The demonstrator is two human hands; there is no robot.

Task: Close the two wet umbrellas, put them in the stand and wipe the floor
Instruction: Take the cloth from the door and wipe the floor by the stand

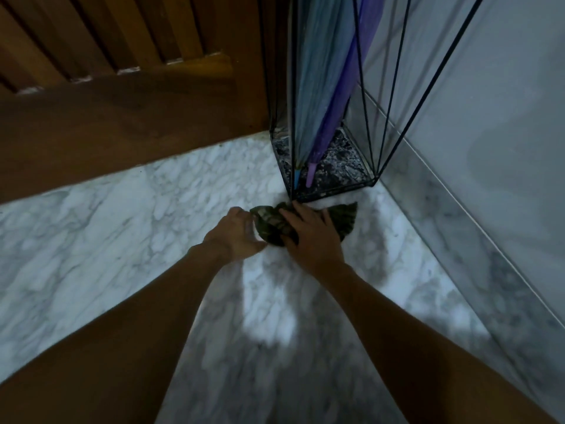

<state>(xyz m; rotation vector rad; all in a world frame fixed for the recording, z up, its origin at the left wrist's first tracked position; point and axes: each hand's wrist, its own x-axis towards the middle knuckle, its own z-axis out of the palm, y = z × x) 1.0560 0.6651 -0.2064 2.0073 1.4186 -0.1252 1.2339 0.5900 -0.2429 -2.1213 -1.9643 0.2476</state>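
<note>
Two closed umbrellas stand tips down in a black wire stand (394, 71) in the corner: a pale blue umbrella (318, 87) and a purple umbrella (339, 117). Just in front of the stand's base a dark green patterned cloth (344, 217) lies bunched on the white marble floor (122, 228). My right hand (312, 237) presses flat on top of the cloth. My left hand (237, 234) touches the cloth's left edge with its fingers curled around it.
A wooden slatted door (122, 87) closes off the left and back side. A pale wall (489, 117) with a marble skirting (458, 240) runs along the right. The stand's base is a dark speckled tray (339, 166).
</note>
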